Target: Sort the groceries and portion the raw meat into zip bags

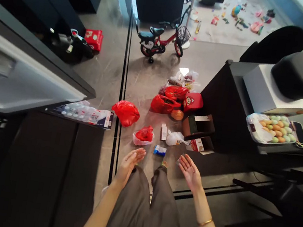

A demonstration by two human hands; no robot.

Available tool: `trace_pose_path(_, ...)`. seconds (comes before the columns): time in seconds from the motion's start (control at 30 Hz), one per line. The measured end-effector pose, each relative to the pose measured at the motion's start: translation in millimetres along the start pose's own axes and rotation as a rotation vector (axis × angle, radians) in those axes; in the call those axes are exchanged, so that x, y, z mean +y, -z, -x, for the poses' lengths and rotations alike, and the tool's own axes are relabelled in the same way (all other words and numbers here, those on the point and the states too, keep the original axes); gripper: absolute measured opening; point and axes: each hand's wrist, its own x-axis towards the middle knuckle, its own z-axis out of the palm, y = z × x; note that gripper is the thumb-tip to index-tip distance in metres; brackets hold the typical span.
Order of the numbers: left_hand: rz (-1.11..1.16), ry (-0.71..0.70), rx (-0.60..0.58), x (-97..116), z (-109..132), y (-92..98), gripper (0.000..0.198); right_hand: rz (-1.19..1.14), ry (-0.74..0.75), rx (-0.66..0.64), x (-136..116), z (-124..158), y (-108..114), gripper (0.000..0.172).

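Note:
My left hand (128,166) is held out over my left leg with its fingers stretched and nothing in it. Palm up and fingers extended, my right hand (191,173) is empty too. Past the left hand, a red plastic bag (145,133) sits in a whitish container on the floor. Between the hands and a little beyond them lies a blue and white packet (159,150). A white plastic bag (175,138) and a narrow white box (164,132) are on the floor beyond it. Neither hand touches any of these.
A larger red bag (126,113) lies to the left near packed water bottles (85,113). Open cardboard boxes (199,126), more red bags (165,104) and a red box (193,102) stand by the dark cabinet. Eggs (277,129) rest on it. A child's bicycle (163,40) stands farther back.

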Motion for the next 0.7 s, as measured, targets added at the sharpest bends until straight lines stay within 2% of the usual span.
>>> trace_pose_path(0.07, -0.102, 0.015, 0.062, -20.5, -11.5, -4.3, 0.039, 0.094, -0.017, 0.154, 1.4, -24.6, 47.3, 0.043)
trace_pose_path(0.13, -0.226, 0.015, 0.108, -39.5, -27.9, -1.9, 0.04, 0.218, -0.032, 0.252, 9.9, -50.7, 83.1, 0.046)
trace_pose_path(0.23, -0.406, 0.005, 0.125, -76.6, -68.3, 10.8, 0.041, 0.479, 0.022, 0.275, 34.3, -100.0, 121.1, 0.051)
trace_pose_path(0.3, -0.509, -0.01, 0.109, -112.8, -108.0, 23.7, 0.04, 0.65, 0.101, 0.23, 58.4, -144.9, 143.0, 0.051)
trace_pose_path(0.4, -0.615, -0.044, 0.054, -186.0, -185.6, 46.8, 0.037, 0.792, 0.185, 0.229, 106.3, -229.5, 182.7, 0.045)
trace_pose_path(0.5, -0.66, -0.074, 0.007, -275.5, -276.1, 71.0, 0.035, 0.852, 0.185, 0.35, 164.8, -316.9, 243.1, 0.042)
trace_pose_path(0.6, -0.665, -0.078, -0.021, -371.3, -367.6, 94.0, 0.032, 0.906, 0.15, 0.518, 225.1, -384.2, 329.3, 0.044)
trace_pose_path(0.7, -0.656, -0.093, -0.064, -459.9, -451.1, 114.0, 0.028, 0.944, 0.096, 0.733, 279.4, -424.9, 426.1, 0.043)
